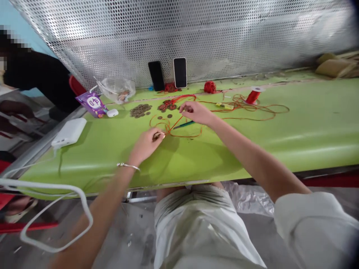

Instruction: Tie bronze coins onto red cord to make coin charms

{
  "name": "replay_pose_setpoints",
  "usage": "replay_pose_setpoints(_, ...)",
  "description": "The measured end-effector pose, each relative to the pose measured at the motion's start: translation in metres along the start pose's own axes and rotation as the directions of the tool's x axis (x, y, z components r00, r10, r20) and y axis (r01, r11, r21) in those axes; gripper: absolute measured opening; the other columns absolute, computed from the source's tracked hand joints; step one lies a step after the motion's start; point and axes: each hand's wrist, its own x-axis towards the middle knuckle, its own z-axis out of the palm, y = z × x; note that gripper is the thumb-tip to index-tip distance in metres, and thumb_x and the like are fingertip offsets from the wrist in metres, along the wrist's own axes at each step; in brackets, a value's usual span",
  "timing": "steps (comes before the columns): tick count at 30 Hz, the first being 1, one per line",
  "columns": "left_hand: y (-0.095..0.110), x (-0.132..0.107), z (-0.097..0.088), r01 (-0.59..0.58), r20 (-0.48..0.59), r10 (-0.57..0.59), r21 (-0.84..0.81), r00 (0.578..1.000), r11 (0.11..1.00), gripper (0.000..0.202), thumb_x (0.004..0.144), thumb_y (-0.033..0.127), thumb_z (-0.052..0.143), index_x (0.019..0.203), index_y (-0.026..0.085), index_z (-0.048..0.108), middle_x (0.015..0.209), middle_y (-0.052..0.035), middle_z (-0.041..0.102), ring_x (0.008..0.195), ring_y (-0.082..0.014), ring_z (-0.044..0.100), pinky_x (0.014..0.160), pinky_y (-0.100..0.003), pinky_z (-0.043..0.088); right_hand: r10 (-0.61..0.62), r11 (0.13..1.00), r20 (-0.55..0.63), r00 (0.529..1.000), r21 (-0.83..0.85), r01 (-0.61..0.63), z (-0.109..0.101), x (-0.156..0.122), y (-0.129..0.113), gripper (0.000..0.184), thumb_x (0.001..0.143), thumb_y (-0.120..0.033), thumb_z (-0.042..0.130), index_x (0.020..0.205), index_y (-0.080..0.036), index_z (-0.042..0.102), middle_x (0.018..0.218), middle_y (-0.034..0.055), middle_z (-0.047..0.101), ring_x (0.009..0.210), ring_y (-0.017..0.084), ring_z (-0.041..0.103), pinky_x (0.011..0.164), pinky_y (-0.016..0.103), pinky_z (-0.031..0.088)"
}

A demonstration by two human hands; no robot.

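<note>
My left hand is closed, fingertips pinched on one end of a thin red cord. A dark round bit shows between its fingers, too small to make out. Up and to the right, my right hand pinches the same cord, which runs slanting between the two hands. Loose loops of it lie on the green tabletop. Under the right hand lies a slim green tool with a pointed tip. Beyond the hands sit a pile of dark coins and a bundle of coins with red cord.
Two phones lean against the perforated metal panel. A red cord ball, a red spool and a yellow label-like piece lie right. Leftward are a purple packet, plastic bag, white power bank and a person.
</note>
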Motion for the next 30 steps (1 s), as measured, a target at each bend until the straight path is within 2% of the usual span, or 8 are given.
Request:
replay_pose_setpoints(3, -0.016, -0.015, -0.023, 0.087, -0.046, -0.086, 0.031, 0.995, 0.996, 0.024, 0.084, 0.043, 0.052, 0.086, 0.021, 0.063, 0.089, -0.0038, 0.068, 0.083, -0.0209, 0.061, 0.076, -0.031, 0.045, -0.024, 0.999, 0.063, 0.998, -0.024, 0.025, -0.008, 0.001, 0.004, 0.009, 0.078, -0.016, 0.054, 0.085, -0.014, 0.059, 0.063, -0.0033, 0.049, 0.057, 0.009, 0.043, 0.058, 0.023, 0.031)
replay_pose_setpoints(6, -0.04, -0.021, -0.049, 0.196, -0.118, -0.19, 0.045, 0.975, 0.979, 0.027, 0.08, 0.047, 0.056, 0.081, 0.021, 0.062, 0.08, -0.0033, 0.067, 0.075, -0.0211, 0.061, 0.068, -0.029, 0.045, -0.034, 0.996, 0.17, 0.985, -0.073, 0.047, -0.008, 0.004, 0.005, 0.011, 0.079, -0.019, 0.054, 0.086, -0.015, 0.06, 0.062, -0.0033, 0.05, 0.055, 0.009, 0.042, 0.059, 0.023, 0.03)
replay_pose_setpoints(11, -0.061, -0.005, -0.078, 0.269, -0.224, -0.267, -0.021, 0.937, 0.963, 0.025, 0.075, 0.047, 0.059, 0.074, 0.022, 0.062, 0.072, -0.0011, 0.067, 0.067, -0.019, 0.059, 0.061, -0.025, 0.043, -0.072, 0.986, 0.295, 0.953, -0.121, 0.112, -0.004, 0.016, 0.006, 0.014, 0.08, -0.018, 0.05, 0.088, -0.016, 0.062, 0.064, -0.0024, 0.052, 0.056, 0.009, 0.043, 0.059, 0.022, 0.031)
replay_pose_setpoints(15, -0.056, 0.032, -0.082, 0.231, -0.228, -0.262, -0.154, 0.938, 0.961, 0.025, 0.074, 0.044, 0.063, 0.075, 0.019, 0.064, 0.071, -0.002, 0.068, 0.069, -0.0189, 0.061, 0.063, -0.025, 0.046, -0.051, 0.986, 0.31, 0.949, -0.134, 0.096, -0.005, 0.028, 0.009, 0.019, 0.085, -0.018, 0.045, 0.094, -0.017, 0.062, 0.064, -0.0024, 0.053, 0.055, 0.009, 0.044, 0.058, 0.022, 0.032)
replay_pose_setpoints(18, -0.047, 0.069, -0.085, 0.151, -0.282, -0.243, -0.311, 0.928, 0.938, 0.025, 0.074, 0.042, 0.063, 0.078, 0.017, 0.062, 0.072, -0.0032, 0.068, 0.074, -0.018, 0.063, 0.072, -0.027, 0.05, -0.02, 0.977, 0.308, 0.951, -0.197, 0.084, -0.005, 0.036, 0.014, 0.018, 0.085, -0.016, 0.046, 0.093, -0.017, 0.061, 0.063, -0.002, 0.055, 0.056, 0.01, 0.046, 0.058, 0.021, 0.033)
replay_pose_setpoints(22, -0.038, 0.107, -0.089, 0.042, -0.312, -0.216, -0.482, 0.925, 0.875, 0.023, 0.075, 0.038, 0.061, 0.077, 0.016, 0.058, 0.072, -0.0031, 0.067, 0.067, -0.0151, 0.063, 0.072, -0.031, 0.054, -0.049, 0.942, 0.397, 0.917, -0.288, 0.175, -0.004, 0.037, 0.024, 0.02, 0.085, -0.014, 0.044, 0.095, -0.019, 0.061, 0.08, 0.0018, 0.065, 0.067, 0.012, 0.055, 0.062, 0.022, 0.035)
replay_pose_setpoints(26, -0.045, 0.111, -0.083, 0.017, -0.227, -0.196, -0.611, 0.954, 0.792, 0.019, 0.077, 0.034, 0.064, 0.078, 0.015, 0.06, 0.076, -0.004, 0.067, 0.069, -0.0156, 0.063, 0.072, -0.032, 0.055, -0.061, 0.919, 0.427, 0.902, -0.328, 0.218, -0.007, 0.019, 0.026, 0.02, 0.088, -0.015, 0.043, 0.097, -0.019, 0.061, 0.09, 0.0034, 0.068, 0.074, 0.014, 0.06, 0.065, 0.024, 0.04)
replay_pose_setpoints(30, -0.067, 0.097, -0.067, 0.171, -0.102, -0.283, -0.59, 0.954, 0.789, 0.019, 0.079, 0.037, 0.064, 0.075, 0.017, 0.063, 0.075, -0.0042, 0.068, 0.068, -0.0161, 0.062, 0.067, -0.029, 0.054, -0.138, 0.93, 0.338, 0.931, -0.28, 0.24, -0.012, -0.006, 0.025, 0.02, 0.092, -0.016, 0.041, 0.095, -0.02, 0.06, 0.079, 0.0024, 0.066, 0.065, 0.012, 0.06, 0.06, 0.023, 0.043)
